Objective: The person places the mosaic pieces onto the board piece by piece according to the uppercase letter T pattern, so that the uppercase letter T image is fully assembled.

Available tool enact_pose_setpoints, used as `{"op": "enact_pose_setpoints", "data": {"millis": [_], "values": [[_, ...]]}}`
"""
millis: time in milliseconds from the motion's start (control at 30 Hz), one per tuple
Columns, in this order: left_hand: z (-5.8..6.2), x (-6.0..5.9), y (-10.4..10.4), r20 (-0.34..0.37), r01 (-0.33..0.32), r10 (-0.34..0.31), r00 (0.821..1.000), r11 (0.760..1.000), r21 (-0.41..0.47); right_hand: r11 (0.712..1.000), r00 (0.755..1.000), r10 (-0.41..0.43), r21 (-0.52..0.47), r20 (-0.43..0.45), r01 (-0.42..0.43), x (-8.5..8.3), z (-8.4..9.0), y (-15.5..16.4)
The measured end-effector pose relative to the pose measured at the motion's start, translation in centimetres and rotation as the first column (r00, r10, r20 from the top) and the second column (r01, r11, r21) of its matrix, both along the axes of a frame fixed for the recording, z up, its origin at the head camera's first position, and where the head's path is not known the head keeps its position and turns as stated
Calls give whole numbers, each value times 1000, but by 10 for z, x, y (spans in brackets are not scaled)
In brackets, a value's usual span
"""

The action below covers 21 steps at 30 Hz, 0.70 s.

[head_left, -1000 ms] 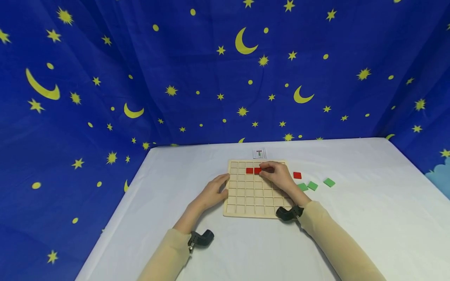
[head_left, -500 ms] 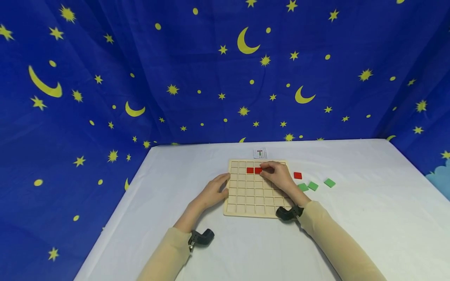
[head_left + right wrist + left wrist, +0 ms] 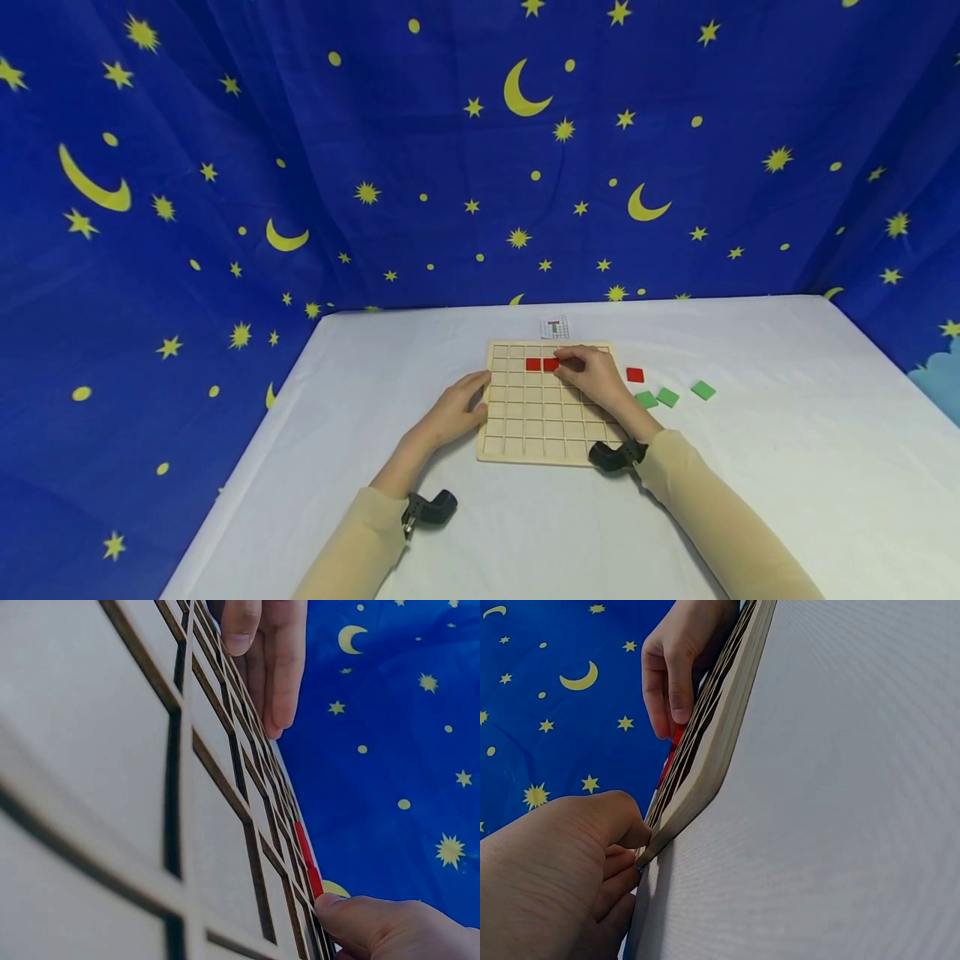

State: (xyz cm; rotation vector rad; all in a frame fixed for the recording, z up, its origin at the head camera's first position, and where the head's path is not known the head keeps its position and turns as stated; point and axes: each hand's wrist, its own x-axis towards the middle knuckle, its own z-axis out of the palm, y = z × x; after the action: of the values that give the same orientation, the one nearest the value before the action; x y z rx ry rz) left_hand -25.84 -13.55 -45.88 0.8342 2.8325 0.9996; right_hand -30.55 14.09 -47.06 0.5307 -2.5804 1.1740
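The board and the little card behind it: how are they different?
The board is big; the card is small.
The board is wood-coloured; the card is mostly white.
The left hand touches the board; no hand touches the card.
Both show a grid with some red.

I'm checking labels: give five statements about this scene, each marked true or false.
Two red tiles sit side by side on the grid board. True.
The left hand touches a red tile. False: it touches the board's left edge.
The right hand has its fingers at a red tile on the board. True.
Three red tiles lie off the board. False: one loose red tile and three green tiles do.
The small card lies beyond the board's far edge. True.
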Motion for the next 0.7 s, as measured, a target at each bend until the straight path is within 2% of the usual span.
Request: {"op": "enact_pose_setpoints", "data": {"millis": [200, 333, 433, 567, 700], "values": [[0, 0, 0, -8, 0, 0, 1000, 1000, -1, 1000, 1000, 7, 10, -28, -7, 1, 1, 0], [-1, 0, 0, -11, -4, 3, 1000, 1000, -8, 1000, 1000, -4, -24, 12, 4, 1, 1, 1], [-1, -1, 0, -14, -5, 4, 1000, 1000, -12, 993, 997, 3, -121, 83, 7, 1, 3, 2], [-1, -1, 0, -14, -6, 6, 1000, 1000, -14, 963, 985, 40, -270, 169, 7, 0, 8, 3], [-1, -1, 0, -7, -5, 5, 1000, 1000, -15, 941, 975, 52, -336, 217, 25, 0, 16, 4]]}}
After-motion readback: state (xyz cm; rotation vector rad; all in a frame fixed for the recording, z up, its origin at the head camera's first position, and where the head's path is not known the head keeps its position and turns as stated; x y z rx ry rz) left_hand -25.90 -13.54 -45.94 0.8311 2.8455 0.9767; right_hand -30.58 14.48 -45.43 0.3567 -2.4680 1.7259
